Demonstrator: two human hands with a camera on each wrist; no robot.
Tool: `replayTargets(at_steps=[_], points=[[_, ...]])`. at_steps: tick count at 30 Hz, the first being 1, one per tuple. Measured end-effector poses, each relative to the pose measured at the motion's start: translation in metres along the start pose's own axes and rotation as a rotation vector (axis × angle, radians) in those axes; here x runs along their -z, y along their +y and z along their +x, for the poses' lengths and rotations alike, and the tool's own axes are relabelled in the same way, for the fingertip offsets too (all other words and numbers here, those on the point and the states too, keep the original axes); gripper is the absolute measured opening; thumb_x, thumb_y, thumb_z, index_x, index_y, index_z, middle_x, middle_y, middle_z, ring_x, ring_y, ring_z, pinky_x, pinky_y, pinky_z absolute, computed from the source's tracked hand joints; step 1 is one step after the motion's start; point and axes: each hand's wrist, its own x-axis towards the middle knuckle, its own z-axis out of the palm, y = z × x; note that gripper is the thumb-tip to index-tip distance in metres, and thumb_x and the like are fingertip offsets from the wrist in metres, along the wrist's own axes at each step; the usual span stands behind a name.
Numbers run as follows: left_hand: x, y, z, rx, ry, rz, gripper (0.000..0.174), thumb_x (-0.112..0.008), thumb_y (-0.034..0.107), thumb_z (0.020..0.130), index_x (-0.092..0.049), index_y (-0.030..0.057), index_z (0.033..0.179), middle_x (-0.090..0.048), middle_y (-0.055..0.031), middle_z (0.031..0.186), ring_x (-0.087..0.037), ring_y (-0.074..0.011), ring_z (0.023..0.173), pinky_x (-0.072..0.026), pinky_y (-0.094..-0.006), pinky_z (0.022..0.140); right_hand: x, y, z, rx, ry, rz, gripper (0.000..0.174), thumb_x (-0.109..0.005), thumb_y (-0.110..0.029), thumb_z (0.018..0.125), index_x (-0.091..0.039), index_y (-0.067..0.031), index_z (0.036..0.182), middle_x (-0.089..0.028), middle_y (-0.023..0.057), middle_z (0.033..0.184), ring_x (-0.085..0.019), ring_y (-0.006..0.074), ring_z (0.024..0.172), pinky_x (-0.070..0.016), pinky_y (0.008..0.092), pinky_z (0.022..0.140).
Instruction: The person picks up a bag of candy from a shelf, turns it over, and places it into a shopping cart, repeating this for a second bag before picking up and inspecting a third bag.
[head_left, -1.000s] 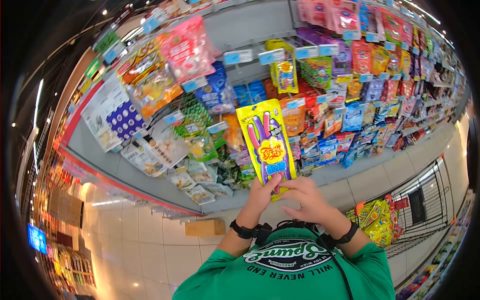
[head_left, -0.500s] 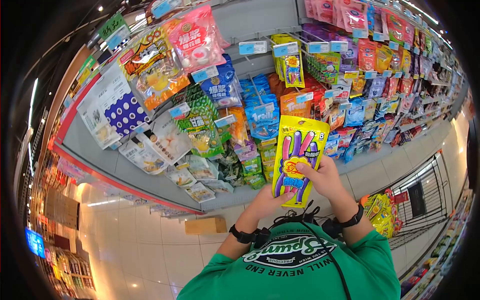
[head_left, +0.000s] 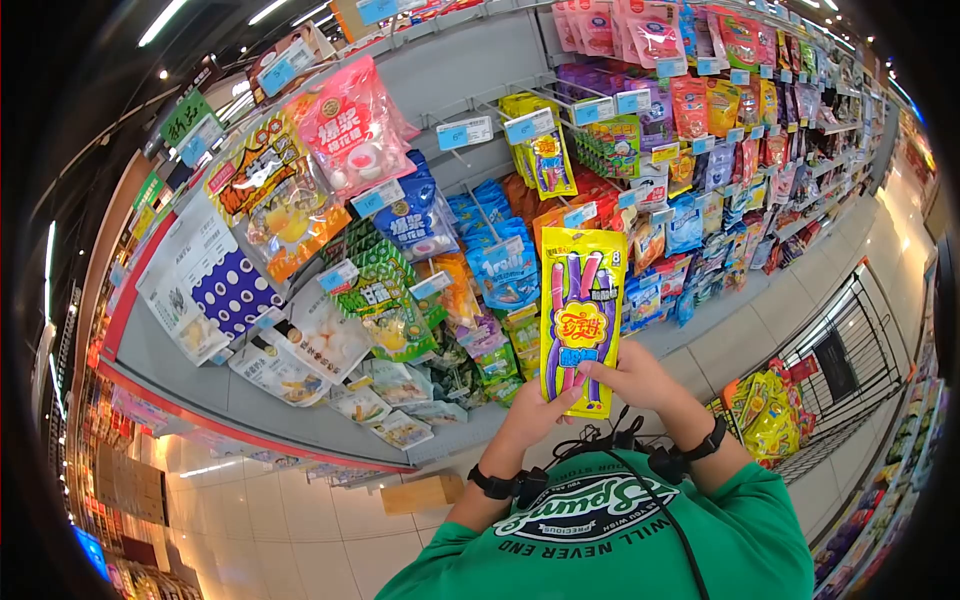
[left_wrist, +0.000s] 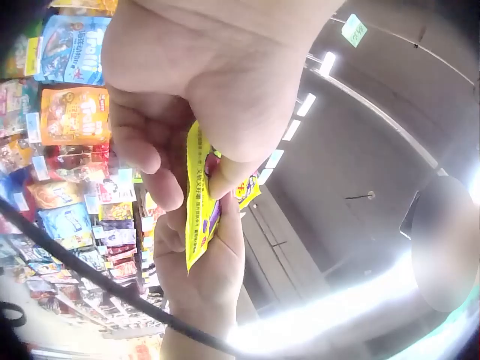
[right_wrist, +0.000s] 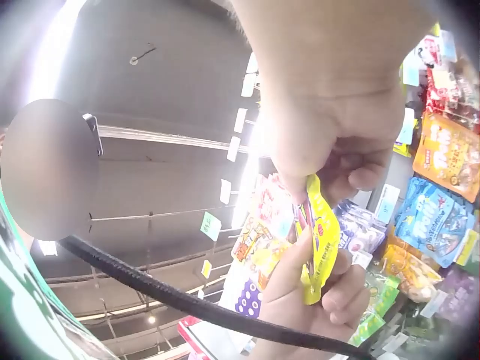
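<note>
A yellow candy packet (head_left: 585, 320) with purple and pink sticks printed on it stands upright in front of the person's chest, its front facing up to the head camera. The left hand (head_left: 540, 408) pinches its lower left corner, thumb on the front. At the lower right edge the right hand (head_left: 637, 376) holds it too, thumb across the printed front and fingers behind. From the side, the left wrist view shows the packet (left_wrist: 199, 202) between thumb and fingers of both hands. In the right wrist view the packet (right_wrist: 319, 244) bends slightly between them.
Candy bags hang on a shelf rack ahead, among them pink (head_left: 352, 125) and blue Trolli bags (head_left: 500, 270). Similar yellow packets (head_left: 548, 165) hang on a hook behind. A shopping cart (head_left: 850, 350) with yellow packets (head_left: 768, 412) stands at right. On the floor lies a cardboard box (head_left: 420, 494).
The right hand, loose beside the packet a second ago, has come to grip its right side, and its thumb has slid lower. The packet shifted right, then slightly back left and more upright.
</note>
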Motion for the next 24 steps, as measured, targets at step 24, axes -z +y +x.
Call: replayTargets(at_steps=[24], points=[[-0.012, 0.017, 0.164, 0.039, 0.176, 0.162, 0.026, -0.056, 0.029, 0.094, -0.06, 0.0053, 0.102, -0.065, -0.0026, 0.079, -0.056, -0.0071, 0.064, -0.0418, -0.0202, 0.055, 0.165, 0.063, 0.129, -0.075, -0.274, 0.069, 0.029, -0.057, -0.023, 0.093, -0.056, -0.0036, 0.114, -0.063, 0.0079, 0.103, -0.056, 0.0129, 0.092, -0.0463, 0.0317, 0.083]])
